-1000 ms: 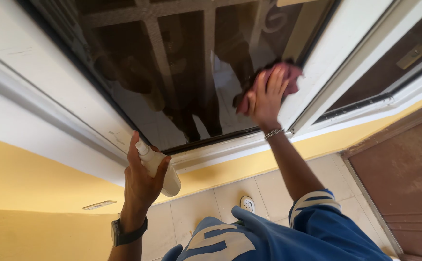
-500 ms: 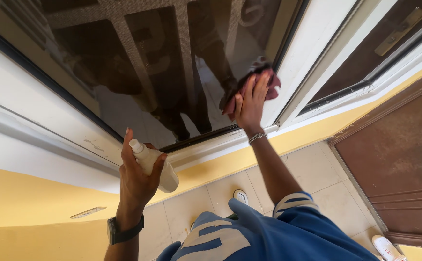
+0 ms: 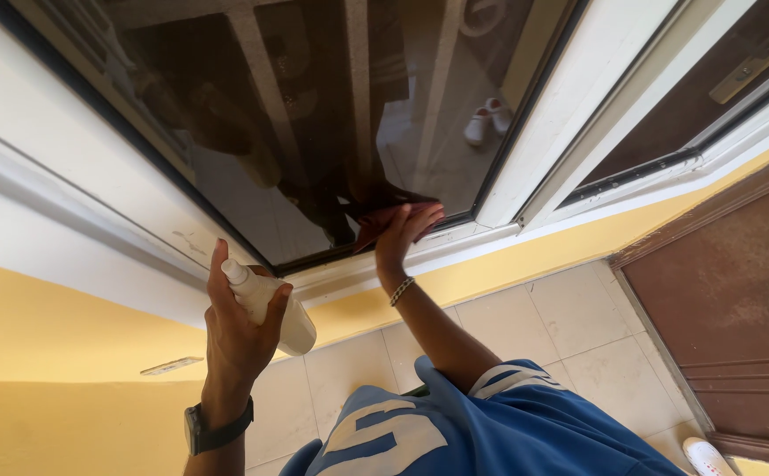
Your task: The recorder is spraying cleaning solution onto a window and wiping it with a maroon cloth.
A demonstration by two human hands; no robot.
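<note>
Seen from above: dark tinted window pane in a white frame, filling the far half of the scene, dim reflections and pale grille bars showing across the glass. Below the frame, yellow wall running left to right; nearer still, beige floor tiles. At right, brown door panel beside the tiles, with the toe of a white shoe at the near right corner. At the near edge, blue shirt with white stripes.

Right hand pressed flat against the bottom edge of the pane, just above the lower frame rail, fingers straight and close together, spread over a reddish cloth. Cloth pinned between palm and glass, mostly hidden under the hand, a dark fold showing on the left. Beaded bracelet on that wrist.

Left hand raised near the left of the lower frame rail, apart from the glass, fingers wrapped and clamped round a small cream spray bottle. Bottle tilted, nozzle end pointing up and left toward the pane, base angled down to the right. Black watch strapped on that wrist.
</note>
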